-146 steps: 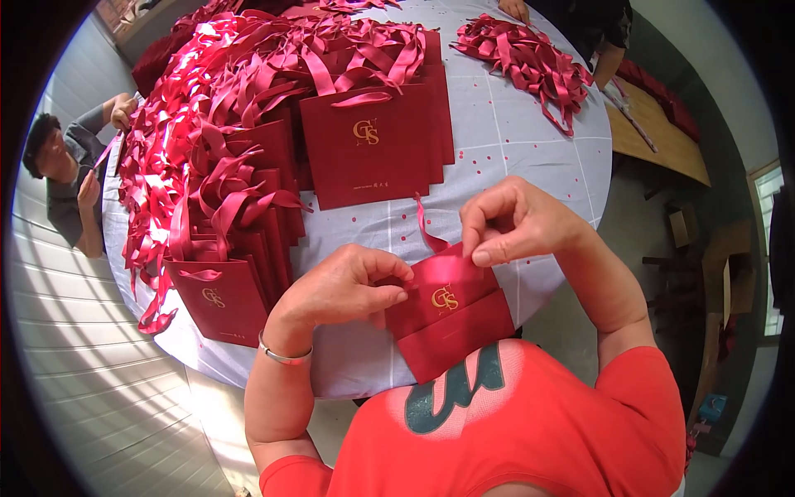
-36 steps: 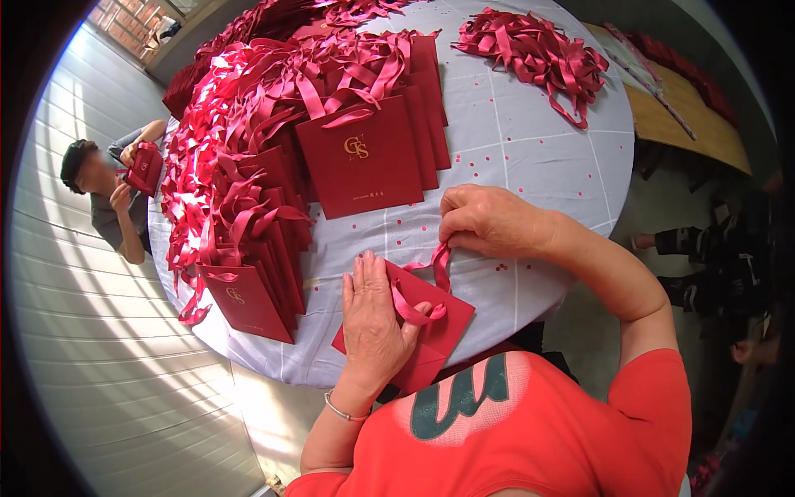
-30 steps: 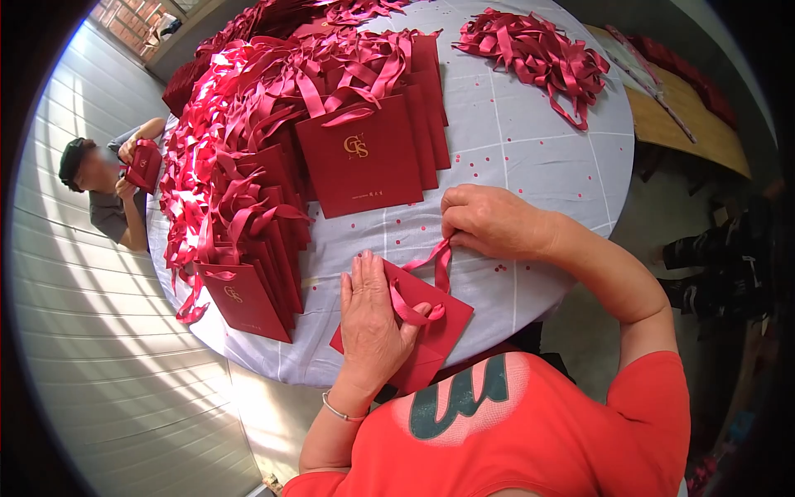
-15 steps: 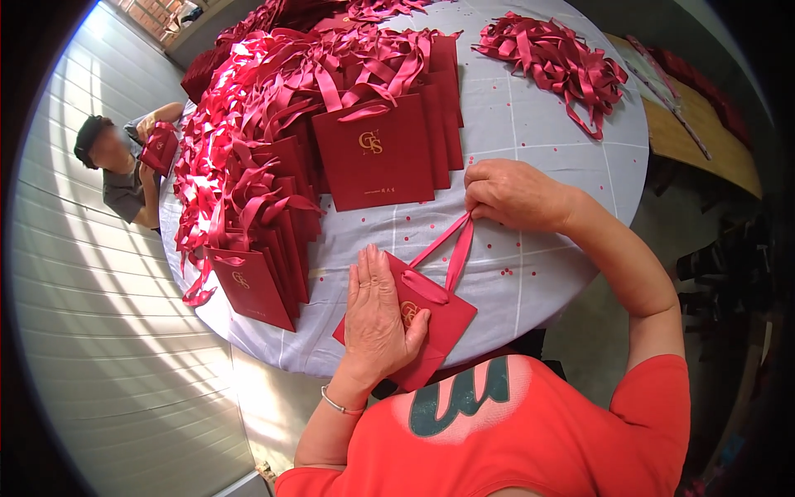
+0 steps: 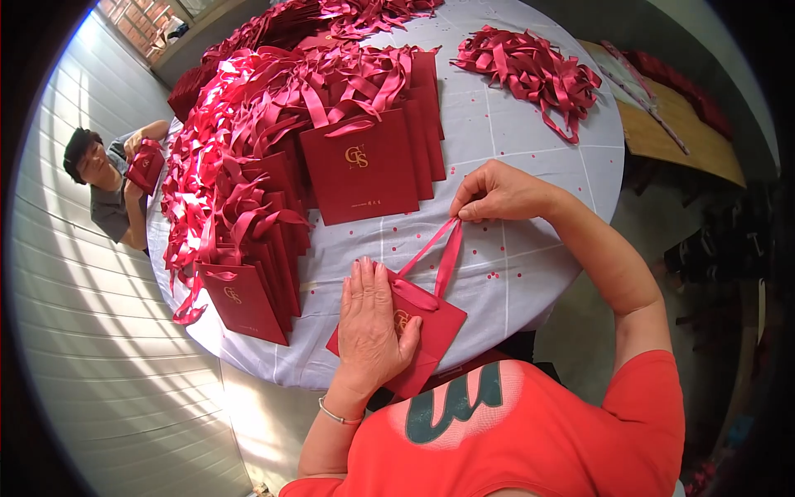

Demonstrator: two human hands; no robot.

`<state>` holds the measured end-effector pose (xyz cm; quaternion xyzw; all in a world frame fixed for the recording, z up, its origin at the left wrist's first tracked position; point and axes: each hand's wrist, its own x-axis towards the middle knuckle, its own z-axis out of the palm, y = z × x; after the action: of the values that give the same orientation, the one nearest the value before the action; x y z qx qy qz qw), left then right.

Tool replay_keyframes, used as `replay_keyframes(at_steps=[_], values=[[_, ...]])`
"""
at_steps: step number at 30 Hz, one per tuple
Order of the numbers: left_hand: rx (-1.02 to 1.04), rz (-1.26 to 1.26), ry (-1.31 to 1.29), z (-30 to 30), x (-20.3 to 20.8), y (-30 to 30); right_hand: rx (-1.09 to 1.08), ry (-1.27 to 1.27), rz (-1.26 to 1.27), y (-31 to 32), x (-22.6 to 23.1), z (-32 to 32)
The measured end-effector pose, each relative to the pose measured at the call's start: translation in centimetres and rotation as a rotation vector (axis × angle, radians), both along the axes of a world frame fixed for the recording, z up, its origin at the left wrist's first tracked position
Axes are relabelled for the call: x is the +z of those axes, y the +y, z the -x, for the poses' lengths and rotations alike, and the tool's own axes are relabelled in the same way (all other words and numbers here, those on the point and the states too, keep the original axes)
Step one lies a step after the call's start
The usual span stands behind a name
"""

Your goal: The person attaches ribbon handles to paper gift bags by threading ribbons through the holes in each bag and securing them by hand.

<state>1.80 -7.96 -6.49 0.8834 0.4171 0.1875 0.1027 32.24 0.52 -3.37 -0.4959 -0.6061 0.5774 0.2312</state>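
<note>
A flat dark red paper gift bag [image 5: 439, 327] lies at the near edge of the round table [image 5: 513, 273]. My left hand [image 5: 371, 327] rests flat on it, fingers spread, pressing it down. My right hand [image 5: 495, 192] pinches the top of the bag's red ribbon handle [image 5: 443, 253] and holds it stretched away from the bag. Beyond it lies a stack of finished red bags [image 5: 364, 170] with ribbon handles.
Rows of red bags with ribbons [image 5: 248, 240] cover the left and far side of the table. A loose heap of red ribbons [image 5: 530, 70] lies far right. Another person [image 5: 112, 186] sits at the left holding a red bag. A wooden board [image 5: 671, 132] stands on the right.
My right hand has pulled the ribbon handle out taut, away from the bag. My left hand stays flat on the bag.
</note>
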Motion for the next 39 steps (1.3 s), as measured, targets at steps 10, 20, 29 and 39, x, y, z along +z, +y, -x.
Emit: replay_keyframes(at_steps=[10,20,29,39], values=[[0.011,-0.009,-0.079,0.5,0.0,-0.1,-0.047,0.284,0.079,-0.5,1.7,1.0],[-0.207,0.082,-0.179,2.1,5.0,-1.6,-0.023,0.787,-0.046,-8.7,11.1,8.7],[-0.279,0.546,-0.747,1.0,7.8,-5.0,-0.124,1.198,-0.193,-10.4,13.1,13.6],[-0.085,1.142,-1.092,2.1,4.6,-0.7,-0.283,0.000,-1.234,-7.5,12.1,10.1]])
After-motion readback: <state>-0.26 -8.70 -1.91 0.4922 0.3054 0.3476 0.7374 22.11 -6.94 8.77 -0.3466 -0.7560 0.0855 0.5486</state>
